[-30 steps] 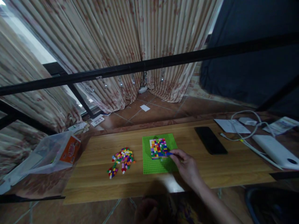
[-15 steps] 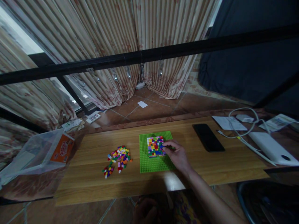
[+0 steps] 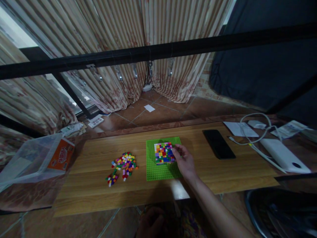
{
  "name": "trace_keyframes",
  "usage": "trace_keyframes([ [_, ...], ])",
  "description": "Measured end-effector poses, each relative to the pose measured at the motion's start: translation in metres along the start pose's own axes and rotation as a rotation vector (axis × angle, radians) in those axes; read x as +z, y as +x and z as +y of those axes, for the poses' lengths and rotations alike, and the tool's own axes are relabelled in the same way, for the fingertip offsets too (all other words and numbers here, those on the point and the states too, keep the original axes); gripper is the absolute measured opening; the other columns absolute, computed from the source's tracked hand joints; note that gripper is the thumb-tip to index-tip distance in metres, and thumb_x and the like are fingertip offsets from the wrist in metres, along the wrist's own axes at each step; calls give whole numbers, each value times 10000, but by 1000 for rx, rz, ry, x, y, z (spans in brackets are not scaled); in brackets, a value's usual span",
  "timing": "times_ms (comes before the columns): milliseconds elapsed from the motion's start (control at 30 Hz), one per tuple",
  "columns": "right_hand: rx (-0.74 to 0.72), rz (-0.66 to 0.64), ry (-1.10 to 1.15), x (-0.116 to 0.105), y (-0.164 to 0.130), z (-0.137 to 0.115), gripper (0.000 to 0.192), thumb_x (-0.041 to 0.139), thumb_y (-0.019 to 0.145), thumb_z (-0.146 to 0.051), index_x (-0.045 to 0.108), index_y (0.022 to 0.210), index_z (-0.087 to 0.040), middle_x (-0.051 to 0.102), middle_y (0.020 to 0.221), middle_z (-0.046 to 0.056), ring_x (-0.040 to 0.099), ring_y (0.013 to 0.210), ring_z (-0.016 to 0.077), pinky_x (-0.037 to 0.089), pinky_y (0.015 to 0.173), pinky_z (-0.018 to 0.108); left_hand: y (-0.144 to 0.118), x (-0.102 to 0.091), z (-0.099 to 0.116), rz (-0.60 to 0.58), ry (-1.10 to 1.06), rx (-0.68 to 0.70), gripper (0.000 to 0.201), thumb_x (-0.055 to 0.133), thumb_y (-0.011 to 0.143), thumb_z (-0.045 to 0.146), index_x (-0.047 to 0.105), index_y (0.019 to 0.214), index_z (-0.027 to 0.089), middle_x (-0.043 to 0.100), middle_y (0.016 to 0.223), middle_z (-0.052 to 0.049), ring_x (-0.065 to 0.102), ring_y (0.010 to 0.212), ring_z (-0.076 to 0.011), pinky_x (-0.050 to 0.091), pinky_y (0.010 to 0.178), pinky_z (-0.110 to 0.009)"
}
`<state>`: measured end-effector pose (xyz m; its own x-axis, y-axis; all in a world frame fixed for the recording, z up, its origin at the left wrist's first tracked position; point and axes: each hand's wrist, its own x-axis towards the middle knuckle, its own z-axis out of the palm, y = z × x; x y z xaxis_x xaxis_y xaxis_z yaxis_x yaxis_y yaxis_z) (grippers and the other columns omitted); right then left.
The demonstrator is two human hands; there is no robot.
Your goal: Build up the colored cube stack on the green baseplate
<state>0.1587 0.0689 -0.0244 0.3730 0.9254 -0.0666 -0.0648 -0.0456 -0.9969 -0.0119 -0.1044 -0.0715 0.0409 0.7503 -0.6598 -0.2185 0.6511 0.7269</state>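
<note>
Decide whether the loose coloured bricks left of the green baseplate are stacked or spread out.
Spread out. The loose bricks lie scattered flat on the wooden table, apart from the baseplate.

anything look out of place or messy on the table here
Nothing damaged. The loose bricks lie in a scattered heap left of the green baseplate, a few strayed toward the near edge. The right hand touches the brick block.
</note>
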Motion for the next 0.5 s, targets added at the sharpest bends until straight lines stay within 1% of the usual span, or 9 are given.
trace_keyframes([
  [133, 7, -45, -66, 5, 5, -1, 473, 684, 737, -534, 636, 1056, -187, 728, 954, 73, 671, 804, 193, 536, 730, 330, -2, 0, 3, -15, 8, 2, 549, 801, 544, 606, 628, 812, 158, 564, 590, 13, 511, 524, -104, 387, 517, -228],
  [267, 0, -60, -128, 4, 6, 3, 461, 675, 749, -537, 658, 1035, -176, 738, 950, 81, 681, 826, 204, 532, 750, 335, -2, 0, 4, -7, -7, -6, 548, 803, 545, 601, 636, 815, 154, 560, 582, 12, 510, 518, -106, 380, 507, -226],
  [367, 7, -68, -129, 3, 6, 4, 431, 667, 756, -539, 667, 996, -180, 741, 915, 70, 679, 835, 205, 527, 733, 319, -1, 0, 3, 17, -16, -19, 552, 812, 527, 598, 639, 811, 157, 562, 580, 15, 516, 516, -111, 388, 506, -230],
  [500, 21, -83, -116, 4, 6, 3, 422, 670, 751, -537, 668, 975, -180, 738, 872, 64, 673, 793, 201, 521, 689, 310, 1, 0, 2, 16, -33, -64, 540, 817, 534, 579, 643, 828, 160, 553, 556, 26, 507, 501, -103, 386, 506, -225],
])
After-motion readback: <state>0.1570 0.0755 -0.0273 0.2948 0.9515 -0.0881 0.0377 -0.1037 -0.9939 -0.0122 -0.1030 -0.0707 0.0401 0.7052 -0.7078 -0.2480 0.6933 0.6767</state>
